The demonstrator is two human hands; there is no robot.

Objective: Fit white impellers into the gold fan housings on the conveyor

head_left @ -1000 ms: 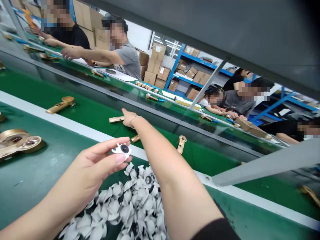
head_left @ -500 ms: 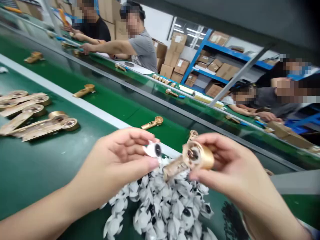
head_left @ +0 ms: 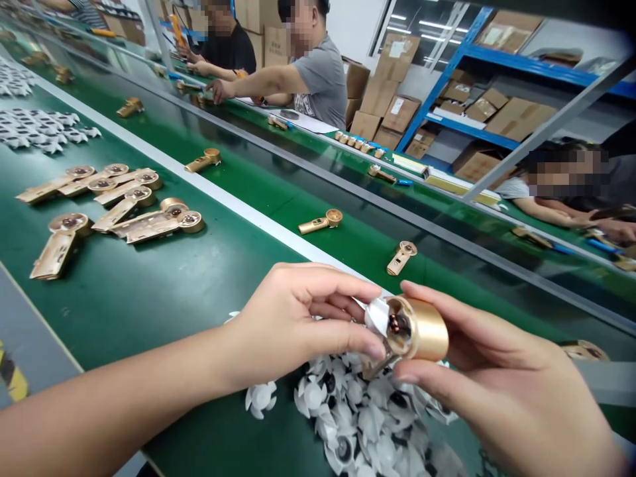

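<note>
My left hand (head_left: 298,318) pinches a small white fan blade (head_left: 376,315) and holds it against the open round end of a gold fan housing (head_left: 417,329). My right hand (head_left: 497,384) grips that gold housing from the right, thumb on top, fingers beneath. Below both hands a pile of white fan blades (head_left: 368,417) lies on the green bench mat (head_left: 149,291).
Several gold housings (head_left: 119,212) lie on the mat at left, and more white blades (head_left: 40,129) lie at far left. Single gold housings (head_left: 320,222) ride the green conveyor belt. People work across the line; blue shelving (head_left: 477,59) holds cardboard boxes.
My hands have come together: the white blade now touches the housing's open end. The view has shifted so more of the bench at left shows.
</note>
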